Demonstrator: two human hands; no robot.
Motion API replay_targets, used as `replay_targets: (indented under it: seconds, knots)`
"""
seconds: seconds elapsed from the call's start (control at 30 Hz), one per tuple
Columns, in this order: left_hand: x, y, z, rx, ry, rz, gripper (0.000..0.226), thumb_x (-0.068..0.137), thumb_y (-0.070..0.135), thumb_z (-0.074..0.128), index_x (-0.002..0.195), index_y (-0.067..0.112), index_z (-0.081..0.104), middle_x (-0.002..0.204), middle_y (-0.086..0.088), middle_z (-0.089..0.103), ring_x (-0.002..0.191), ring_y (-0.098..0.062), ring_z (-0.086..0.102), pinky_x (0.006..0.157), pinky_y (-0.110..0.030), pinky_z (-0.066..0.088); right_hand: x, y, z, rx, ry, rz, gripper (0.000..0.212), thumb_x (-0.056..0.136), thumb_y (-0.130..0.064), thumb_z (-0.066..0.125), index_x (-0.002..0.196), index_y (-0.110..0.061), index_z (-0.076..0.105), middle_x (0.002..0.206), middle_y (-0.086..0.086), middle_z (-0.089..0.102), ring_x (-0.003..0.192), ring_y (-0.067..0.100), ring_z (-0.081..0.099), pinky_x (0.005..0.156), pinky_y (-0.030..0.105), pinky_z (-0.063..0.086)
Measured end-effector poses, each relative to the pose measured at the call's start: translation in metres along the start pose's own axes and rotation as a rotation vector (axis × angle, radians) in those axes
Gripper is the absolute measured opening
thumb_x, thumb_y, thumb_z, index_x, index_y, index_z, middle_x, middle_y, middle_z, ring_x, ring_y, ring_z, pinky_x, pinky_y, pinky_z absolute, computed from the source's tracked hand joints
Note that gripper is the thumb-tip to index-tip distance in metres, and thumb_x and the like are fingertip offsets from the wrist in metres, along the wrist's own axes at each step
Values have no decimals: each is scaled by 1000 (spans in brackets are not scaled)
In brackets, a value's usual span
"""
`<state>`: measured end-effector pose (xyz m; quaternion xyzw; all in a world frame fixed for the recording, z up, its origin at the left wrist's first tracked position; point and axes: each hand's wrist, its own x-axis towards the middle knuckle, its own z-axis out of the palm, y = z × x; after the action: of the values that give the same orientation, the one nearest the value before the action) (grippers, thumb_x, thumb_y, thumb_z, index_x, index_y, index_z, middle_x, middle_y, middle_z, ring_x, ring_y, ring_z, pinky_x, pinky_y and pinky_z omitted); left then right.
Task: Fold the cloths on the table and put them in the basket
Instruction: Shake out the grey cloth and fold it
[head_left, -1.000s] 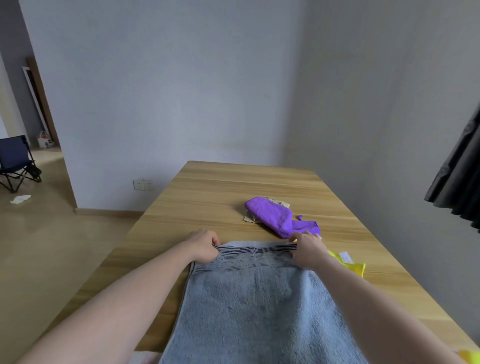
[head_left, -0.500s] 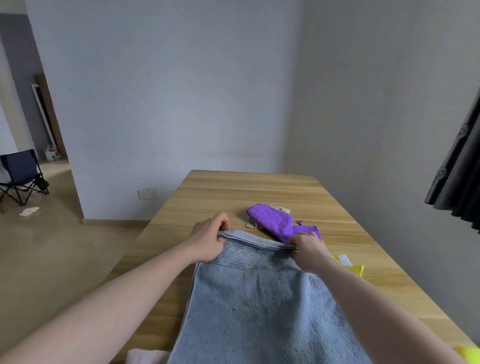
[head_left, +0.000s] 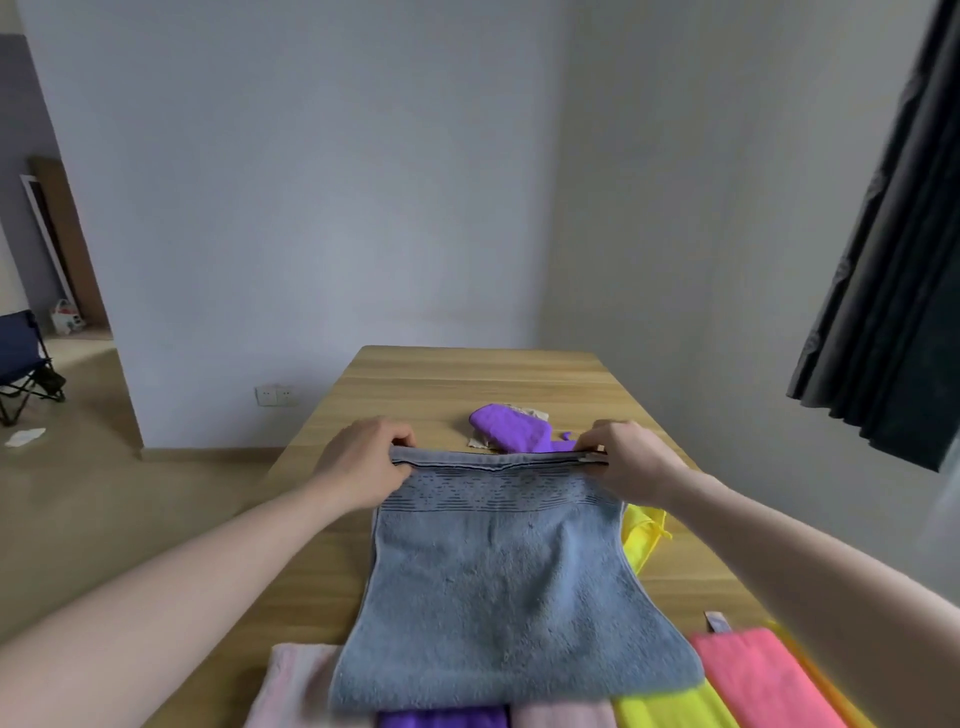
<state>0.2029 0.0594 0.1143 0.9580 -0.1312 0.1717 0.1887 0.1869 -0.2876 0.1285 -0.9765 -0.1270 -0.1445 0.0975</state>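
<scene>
A grey-blue towel (head_left: 498, 592) hangs stretched between both hands above the wooden table (head_left: 457, 384). My left hand (head_left: 363, 462) grips its top left corner and my right hand (head_left: 631, 460) grips its top right corner. The patterned band runs along the lifted top edge. The towel's lower end drapes over other cloths at the near edge. A purple cloth (head_left: 506, 434) lies crumpled on a beige one (head_left: 530, 414) just beyond the hands. No basket is in view.
Near the front edge lie a pale pink cloth (head_left: 291, 680), a purple one (head_left: 441, 719), a yellow one (head_left: 670, 709) and a bright pink one (head_left: 758, 675). Another yellow cloth (head_left: 641, 535) sits at right. A dark curtain (head_left: 893, 249) hangs right; a folding chair (head_left: 23, 364) stands far left.
Both hands have lifted the towel's far edge off the table and pulled it taut. The view has tilted down, showing more cloths at the near edge.
</scene>
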Motion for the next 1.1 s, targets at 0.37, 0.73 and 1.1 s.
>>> replay_targets:
  seconds: [0.37, 0.73, 1.1]
  knots:
    - [-93, 18, -28, 132, -75, 95, 15, 80, 25, 69, 84, 39, 73, 89, 23, 64, 85, -9, 60, 69, -29, 53, -97, -22, -27, 8, -86, -80, 15, 81, -18, 69, 83, -33, 67, 76, -24, 56, 77, 6, 55, 69, 27, 43]
    - [-150, 16, -9, 92, -227, 183, 6, 65, 43, 57, 69, 47, 58, 85, 23, 64, 77, -2, 57, 70, -28, 51, -152, -20, -2, 7, -248, -99, 26, 74, -10, 65, 83, -34, 65, 85, -16, 59, 78, 4, 57, 71, 27, 50]
    - [-113, 20, 0, -262, -438, -72, 19, 78, 39, 67, 79, 24, 77, 74, 2, 73, 70, -11, 66, 69, -28, 51, -131, -6, 11, 254, -289, 102, 14, 87, -26, 65, 97, -34, 71, 99, -16, 69, 88, 2, 64, 73, 18, 49]
